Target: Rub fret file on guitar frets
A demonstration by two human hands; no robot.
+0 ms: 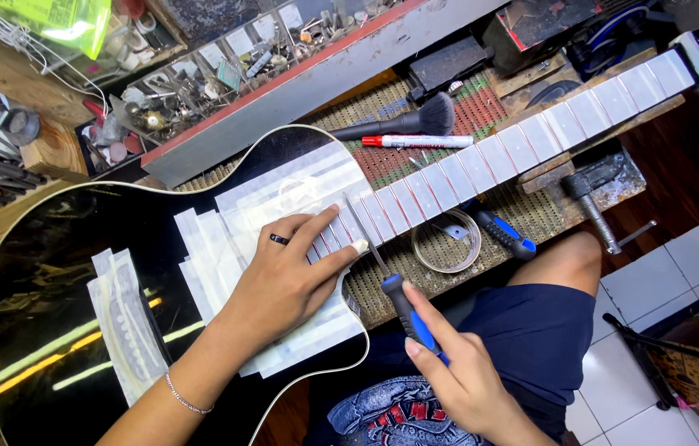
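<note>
A glossy black guitar point(44, 272) lies across the workbench, its body and fretboard point(523, 140) covered with strips of white masking tape. My left hand point(287, 277), with a dark ring and a thin bracelet, presses flat on the taped upper frets near the body. My right hand point(457, 376) holds a blue-and-black handled file point(391, 285) whose thin blade rests across a fret beside my left thumb.
A black brush point(403, 122) and a red-capped white marker point(420, 141) lie beyond the neck. A roll of tape point(446, 241) and a blue-handled tool point(502, 231) sit below it on the mat. A metal clamp point(597, 194) holds the bench edge; cluttered parts trays line the back.
</note>
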